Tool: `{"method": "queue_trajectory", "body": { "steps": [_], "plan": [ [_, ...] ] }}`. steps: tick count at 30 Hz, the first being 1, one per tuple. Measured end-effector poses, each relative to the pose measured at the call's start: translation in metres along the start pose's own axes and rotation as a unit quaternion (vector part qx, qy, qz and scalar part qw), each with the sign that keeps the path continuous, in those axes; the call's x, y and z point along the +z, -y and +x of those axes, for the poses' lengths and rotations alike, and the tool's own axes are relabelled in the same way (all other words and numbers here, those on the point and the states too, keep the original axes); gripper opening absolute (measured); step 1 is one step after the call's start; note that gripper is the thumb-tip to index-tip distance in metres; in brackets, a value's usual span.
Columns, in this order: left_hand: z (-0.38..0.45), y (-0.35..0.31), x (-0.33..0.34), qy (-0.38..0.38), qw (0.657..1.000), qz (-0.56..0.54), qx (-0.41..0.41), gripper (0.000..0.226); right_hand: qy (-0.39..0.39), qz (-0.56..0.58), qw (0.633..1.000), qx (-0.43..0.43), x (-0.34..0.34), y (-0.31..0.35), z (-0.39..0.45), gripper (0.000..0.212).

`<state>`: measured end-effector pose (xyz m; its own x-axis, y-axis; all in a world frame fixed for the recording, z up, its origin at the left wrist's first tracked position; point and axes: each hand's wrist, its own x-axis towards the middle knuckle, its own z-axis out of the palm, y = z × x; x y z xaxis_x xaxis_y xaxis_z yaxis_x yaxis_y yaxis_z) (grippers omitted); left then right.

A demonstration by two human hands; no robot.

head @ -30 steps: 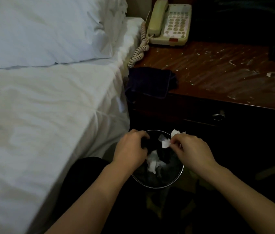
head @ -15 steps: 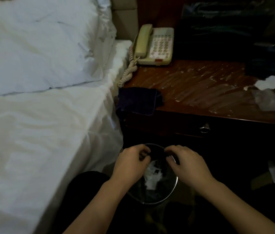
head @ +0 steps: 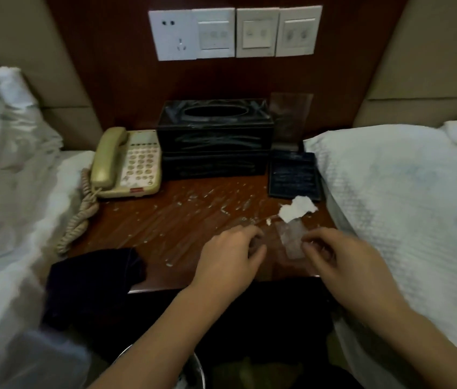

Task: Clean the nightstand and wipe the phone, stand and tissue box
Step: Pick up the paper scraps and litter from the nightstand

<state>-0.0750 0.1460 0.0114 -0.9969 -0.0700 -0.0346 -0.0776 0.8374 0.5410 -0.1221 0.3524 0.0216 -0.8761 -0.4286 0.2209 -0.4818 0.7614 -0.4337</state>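
Observation:
The wooden nightstand (head: 182,228) is littered with small white scraps. At its back left sits a beige phone (head: 127,164) with a coiled cord. A black tissue box (head: 213,136) stands in the middle back, and a clear stand (head: 291,119) on a dark base is to its right. A torn white tissue (head: 297,211) lies at the right. My left hand (head: 232,256) rests on the top with its fingers curled down; what they hold is hidden. My right hand (head: 339,256) pinches the edge of a clear plastic piece (head: 290,240) lying flat near the front right.
A dark cloth (head: 95,273) hangs over the nightstand's front left corner. White beds and pillows (head: 406,197) flank both sides. A metal bin's rim (head: 197,369) shows below my left forearm. Wall switches (head: 235,32) are above.
My view has lifted from the bin to the nightstand top. Both hands have left the bin's rim and moved up onto the tabletop, the right one onto the plastic piece.

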Motion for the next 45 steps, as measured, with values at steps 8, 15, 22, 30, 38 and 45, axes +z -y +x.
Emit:
{"method": "queue_trajectory", "body": {
  "steps": [8, 15, 22, 30, 38, 45],
  "plan": [
    [0.061, -0.034, 0.047, 0.054, 0.991, 0.040, 0.112, 0.042, -0.027, -0.037, 0.998, 0.046, 0.008, -0.056, 0.072, 0.016],
    [0.060, -0.011, 0.041, -0.003, 0.996, 0.003, 0.093, 0.018, 0.037, -0.084, 0.996, 0.014, 0.044, -0.057, 0.115, 0.033],
    [0.027, 0.016, 0.013, -0.046, 0.997, -0.022, 0.055, 0.020, 0.012, -0.049, 0.997, 0.054, 0.046, -0.053, 0.123, 0.017],
    [-0.010, 0.045, -0.003, -0.095, 0.995, -0.012, 0.034, 0.020, -0.011, -0.008, 1.000, -0.001, 0.046, -0.014, 0.101, 0.012],
    [-0.038, 0.056, -0.026, -0.134, 0.991, -0.014, 0.007, 0.020, 0.046, 0.053, 0.997, -0.045, 0.064, 0.028, 0.087, 0.017],
    [-0.083, 0.076, -0.037, -0.149, 0.989, 0.001, -0.022, 0.023, 0.122, -0.026, 0.985, -0.117, 0.106, 0.067, 0.083, 0.028]
  ]
}}
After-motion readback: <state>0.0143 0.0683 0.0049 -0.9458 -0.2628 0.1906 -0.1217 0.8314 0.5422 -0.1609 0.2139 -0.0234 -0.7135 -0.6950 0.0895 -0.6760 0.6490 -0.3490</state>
